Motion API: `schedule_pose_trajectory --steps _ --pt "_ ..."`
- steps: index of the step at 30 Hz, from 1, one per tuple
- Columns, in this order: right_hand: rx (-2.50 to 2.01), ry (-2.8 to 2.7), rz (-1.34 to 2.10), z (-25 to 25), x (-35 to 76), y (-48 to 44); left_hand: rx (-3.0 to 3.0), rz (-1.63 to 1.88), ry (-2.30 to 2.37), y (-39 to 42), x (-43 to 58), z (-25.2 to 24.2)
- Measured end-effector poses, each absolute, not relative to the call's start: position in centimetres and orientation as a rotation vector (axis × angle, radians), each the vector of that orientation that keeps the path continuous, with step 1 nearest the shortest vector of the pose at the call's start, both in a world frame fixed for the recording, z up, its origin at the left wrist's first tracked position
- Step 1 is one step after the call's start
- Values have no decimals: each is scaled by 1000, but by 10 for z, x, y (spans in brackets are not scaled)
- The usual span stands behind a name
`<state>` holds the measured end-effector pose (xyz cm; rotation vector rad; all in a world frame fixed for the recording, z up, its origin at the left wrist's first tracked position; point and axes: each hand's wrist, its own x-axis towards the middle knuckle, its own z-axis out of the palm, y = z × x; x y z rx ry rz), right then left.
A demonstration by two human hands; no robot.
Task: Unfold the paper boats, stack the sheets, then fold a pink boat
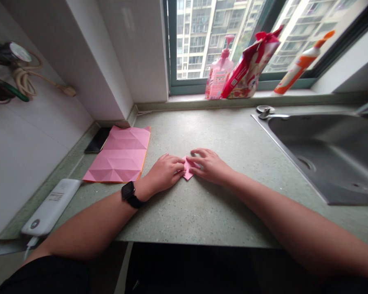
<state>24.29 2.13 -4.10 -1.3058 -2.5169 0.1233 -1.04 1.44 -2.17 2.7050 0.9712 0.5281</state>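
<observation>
A small folded piece of pink paper [188, 168] lies on the speckled green counter [184, 216], between my two hands. My left hand [168, 169], with a black watch on its wrist, has its fingertips on the paper's left edge. From the other side, my right hand [210, 165] touches the paper's right part with spread, slightly curved fingers. The fingertips cover parts of the paper's edges. Left of my left hand lies a larger stack of creased pink paper [121, 153], with orange edges showing beneath.
A black phone [98, 140] lies partly under the stack, and a white power bank [51, 207] with a cable is at the left. A steel sink [325, 155] is set in at the right. A pink pump bottle [220, 75], a red bag [253, 67] and an orange-white bottle [297, 69] line the sill.
</observation>
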Motion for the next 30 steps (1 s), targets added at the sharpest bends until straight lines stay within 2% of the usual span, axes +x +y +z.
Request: schedule_pose_trajectory --steps 11,30 --pt "-1433 -2522 118 -42 238 15 2703 471 1144 11 -3 -27" --pt "-1457 -2592 144 -38 239 14 2666 252 1084 12 -10 -17"
